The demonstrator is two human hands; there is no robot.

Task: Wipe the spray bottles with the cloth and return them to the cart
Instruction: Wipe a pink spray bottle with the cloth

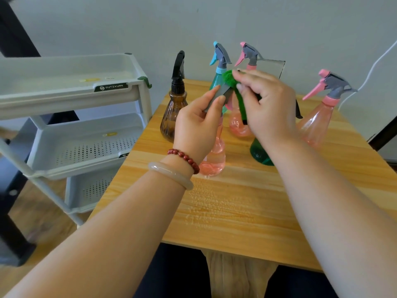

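My left hand [198, 123] grips the grey spray head of a pink bottle [213, 160] that stands on the wooden table [236, 211]. My right hand [266, 108] pinches a green cloth [231, 79] against that spray head. Behind my hands stand a brown bottle [171, 112] with a black head, a teal bottle [220, 61], and a pink bottle [238, 125]. Another pink bottle [315, 123] stands at the right. A dark green bottle [260, 152] is partly hidden by my right wrist. The white cart [71, 97] stands to the left of the table.
The cart's three perforated trays hold no bottles. Water droplets lie on the table in front of the held bottle. A white cable [369, 76] hangs at the right wall. A dark frame [12, 39] stands behind the cart.
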